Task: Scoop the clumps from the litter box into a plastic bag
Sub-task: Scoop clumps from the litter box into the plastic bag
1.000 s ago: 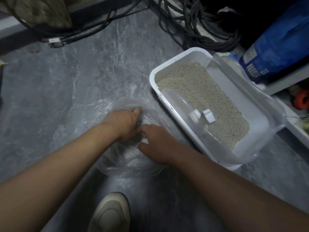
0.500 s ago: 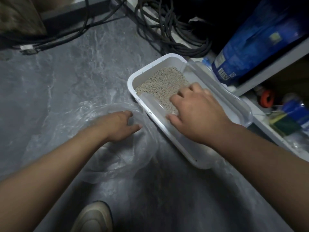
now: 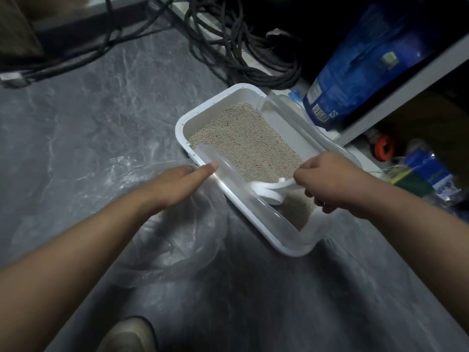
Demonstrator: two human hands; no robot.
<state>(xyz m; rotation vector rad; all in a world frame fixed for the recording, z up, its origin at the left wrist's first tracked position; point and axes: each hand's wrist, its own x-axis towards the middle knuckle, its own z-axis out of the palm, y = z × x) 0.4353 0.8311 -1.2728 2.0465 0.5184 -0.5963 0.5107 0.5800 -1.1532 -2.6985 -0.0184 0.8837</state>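
Scoop (image 3: pixel 269 190) in right hand (image 3: pixel 330 184) grip

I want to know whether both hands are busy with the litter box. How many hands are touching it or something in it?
2. The left hand rests straight fingers on the litter box near rim, beside the plastic bag; the right hand grips the white scoop over the litter.
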